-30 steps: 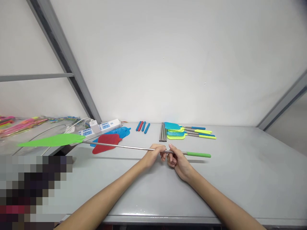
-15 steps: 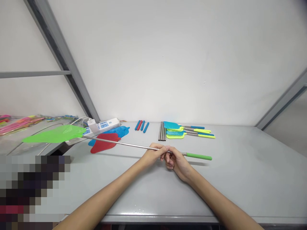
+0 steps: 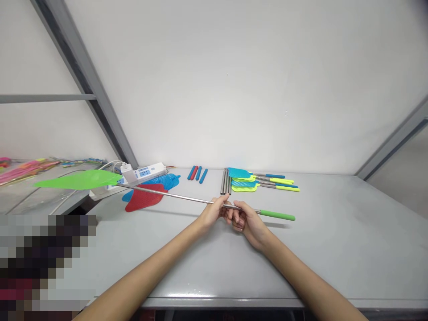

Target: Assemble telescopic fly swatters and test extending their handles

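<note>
I hold a green fly swatter [image 3: 187,197] above the table, its thin telescopic metal rod slanting across in front of me. Its green head [image 3: 80,178] points left, seen nearly edge-on, and the green handle [image 3: 277,215] sticks out to the right. My left hand [image 3: 211,214] is closed round the rod near the middle, its thumb raised. Close beside it, my right hand [image 3: 251,226] grips the rod just short of the handle, thumb on top and fingers curled beneath. The fingers of both hands nearly meet.
Blue-and-yellow fly swatters [image 3: 244,186] lie at the back, beside several metal tubes [image 3: 225,182]. Left of these are blue and red grips [image 3: 197,174]. Red [image 3: 147,197] and blue [image 3: 172,180] swatter heads lie by a power strip [image 3: 152,171]. Bagged coloured pieces [image 3: 30,171] are far left.
My left thumb has lifted from the rod. The green head has turned and looks narrower now. My right hand keeps its hold, and the view has shifted slightly.
</note>
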